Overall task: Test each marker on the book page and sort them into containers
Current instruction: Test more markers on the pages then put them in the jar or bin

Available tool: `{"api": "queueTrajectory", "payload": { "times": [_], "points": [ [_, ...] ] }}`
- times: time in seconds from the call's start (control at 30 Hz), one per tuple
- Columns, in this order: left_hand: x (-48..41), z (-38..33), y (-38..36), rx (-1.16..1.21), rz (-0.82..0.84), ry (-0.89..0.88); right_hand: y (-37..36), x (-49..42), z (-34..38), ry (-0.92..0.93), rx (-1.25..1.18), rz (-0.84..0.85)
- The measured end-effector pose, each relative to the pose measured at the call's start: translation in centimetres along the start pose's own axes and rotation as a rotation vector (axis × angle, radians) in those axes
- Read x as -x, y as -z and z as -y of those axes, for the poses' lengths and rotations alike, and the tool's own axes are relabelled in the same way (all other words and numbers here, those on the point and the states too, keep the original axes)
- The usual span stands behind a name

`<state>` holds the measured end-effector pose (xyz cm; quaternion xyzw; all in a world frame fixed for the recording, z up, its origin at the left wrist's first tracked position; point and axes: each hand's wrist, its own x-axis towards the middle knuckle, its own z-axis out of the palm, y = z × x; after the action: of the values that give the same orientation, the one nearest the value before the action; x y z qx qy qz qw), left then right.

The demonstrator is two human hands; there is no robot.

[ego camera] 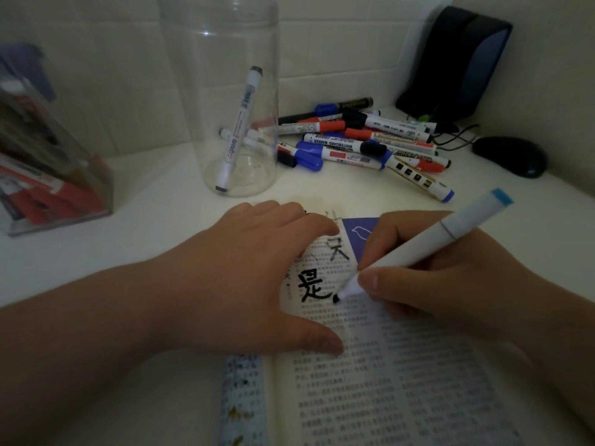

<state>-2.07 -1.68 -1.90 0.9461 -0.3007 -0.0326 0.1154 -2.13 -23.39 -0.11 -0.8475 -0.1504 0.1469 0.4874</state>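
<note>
Two hands work over the open book page (402, 365), a matte sheet of fine print. The left hand (254, 278) lies spread, fingers straight, pressing the paper at 9 o'clock of bold black ink strokes (314, 286). The right hand (450, 284) pinches a smooth white cylindrical marker (418, 249), blue end up and tip touching the page. A clear round jar (222, 91) at 12 o'clock holds a leaning white marker (240, 130). A loose marker heap (363, 140) lies at 1 o'clock, and a transparent angular box (48, 175) sits at 10 o'clock.

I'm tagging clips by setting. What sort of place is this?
Probably a desk at home or in an office, set in a tiled corner: a computer mouse, a pile of markers, and an open book on the white tabletop.
</note>
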Motion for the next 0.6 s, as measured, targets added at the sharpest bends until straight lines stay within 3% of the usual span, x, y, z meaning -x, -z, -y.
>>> {"api": "queueTrajectory", "payload": {
  "times": [0.23,0.6],
  "points": [
    [0.03,0.23,0.02,0.020,0.024,0.002,0.37,-0.51,-0.38,-0.064,-0.049,-0.128],
    [0.80,-0.24,0.37,0.043,0.009,-0.027,-0.13,-0.75,-0.61,-0.030,0.006,-0.137]
  ]
}}
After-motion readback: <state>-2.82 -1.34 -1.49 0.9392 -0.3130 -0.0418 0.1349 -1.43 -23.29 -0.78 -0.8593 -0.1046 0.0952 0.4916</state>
